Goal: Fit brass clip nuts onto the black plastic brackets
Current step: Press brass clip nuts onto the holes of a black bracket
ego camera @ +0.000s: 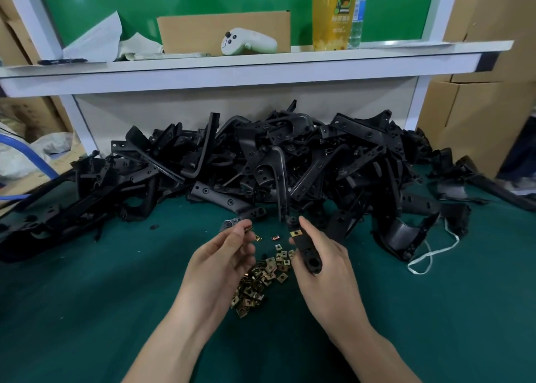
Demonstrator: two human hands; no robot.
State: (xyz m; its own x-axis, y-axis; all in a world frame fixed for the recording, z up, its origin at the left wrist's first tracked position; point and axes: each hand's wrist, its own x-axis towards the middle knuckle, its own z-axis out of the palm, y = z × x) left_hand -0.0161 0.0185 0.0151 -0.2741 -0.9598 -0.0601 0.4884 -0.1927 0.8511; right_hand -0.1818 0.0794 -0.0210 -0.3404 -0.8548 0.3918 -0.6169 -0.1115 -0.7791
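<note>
The right hand curls thumb and fingers round a flat, matte black plastic bracket, which bears a square brass clip just beside the thumb. To its left the left hand, palm turned inward, pinches a second clip, small and hard to make out. Under both grips shiny loose clips lie heaped on the green felt table; beyond them sprawls a tangled pile of brackets

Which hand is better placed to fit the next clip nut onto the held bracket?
Left, probably. The left hand appears to pinch a clip nut close beside the bracket, while the right hand is occupied gripping that bracket.
</note>
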